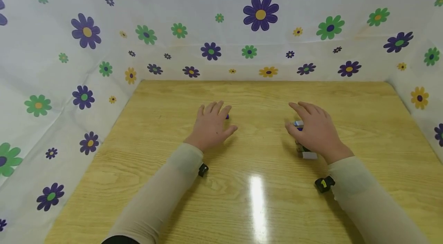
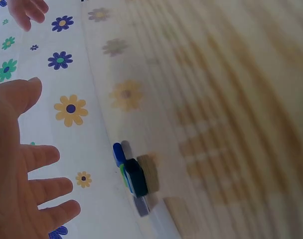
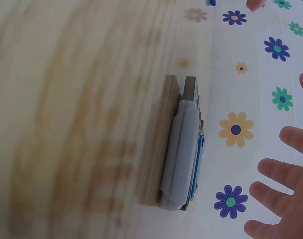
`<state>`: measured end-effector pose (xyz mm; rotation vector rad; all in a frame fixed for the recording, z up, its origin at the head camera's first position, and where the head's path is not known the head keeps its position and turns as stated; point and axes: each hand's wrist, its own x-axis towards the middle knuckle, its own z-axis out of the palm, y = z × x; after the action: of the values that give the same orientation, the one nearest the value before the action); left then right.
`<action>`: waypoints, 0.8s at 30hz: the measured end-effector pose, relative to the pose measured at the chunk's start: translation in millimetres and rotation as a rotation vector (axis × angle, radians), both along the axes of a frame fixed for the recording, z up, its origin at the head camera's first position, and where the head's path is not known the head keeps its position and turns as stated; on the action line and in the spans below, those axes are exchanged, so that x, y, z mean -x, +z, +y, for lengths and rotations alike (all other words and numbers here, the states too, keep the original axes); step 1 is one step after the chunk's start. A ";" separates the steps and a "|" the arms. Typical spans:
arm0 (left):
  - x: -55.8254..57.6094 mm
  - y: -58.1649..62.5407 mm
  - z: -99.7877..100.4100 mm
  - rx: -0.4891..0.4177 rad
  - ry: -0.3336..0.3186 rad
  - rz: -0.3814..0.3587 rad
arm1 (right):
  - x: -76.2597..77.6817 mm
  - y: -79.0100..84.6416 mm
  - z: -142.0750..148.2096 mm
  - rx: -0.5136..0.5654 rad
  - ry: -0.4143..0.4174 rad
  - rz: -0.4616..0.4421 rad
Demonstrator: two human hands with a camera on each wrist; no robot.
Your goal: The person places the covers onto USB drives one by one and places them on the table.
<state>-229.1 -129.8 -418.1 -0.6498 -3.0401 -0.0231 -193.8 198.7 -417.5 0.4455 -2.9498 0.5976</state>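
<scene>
My left hand [image 1: 212, 126] hovers over the table with its fingers spread, holding nothing. A small bit of blue [image 1: 227, 117] peeks out beside its fingers. In the left wrist view, a blue-tipped item [image 2: 118, 154], a dark teal block-like piece [image 2: 136, 178] and a white strip [image 2: 164, 219] lie close together. My right hand [image 1: 315, 130] is held above a row of small things, fingers apart and nothing gripped; it hides part of them. Among these are a white-and-blue piece [image 1: 298, 123] and a white piece [image 1: 309, 155]. The right wrist view shows a long pale-grey object [image 3: 181, 154] with a slim blue item [image 3: 198, 159] behind it.
A wood-grain table [image 1: 221, 205] lies under both hands. White cloth with printed flowers [image 1: 259, 36] rises behind it and along both sides. Each forearm wears a pale sleeve, and a small black device [image 1: 324, 184] is strapped at the wrist.
</scene>
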 end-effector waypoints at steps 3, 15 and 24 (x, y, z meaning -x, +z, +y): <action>4.0 -1.3 -3.0 0.004 0.011 -0.023 | -0.2 -0.4 1.1 0.000 0.004 -0.004; 18.1 -6.1 -13.6 -0.018 0.038 -0.112 | -1.4 0.7 6.7 -0.002 0.012 -0.041; 27.0 -9.8 -16.7 -0.024 0.047 -0.170 | -1.7 -0.3 10.1 -0.001 0.008 -0.045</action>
<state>-256.2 -146.5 -427.9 -0.6039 -3.2110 -0.1188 -192.1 208.9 -417.9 0.4499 -2.9923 0.6152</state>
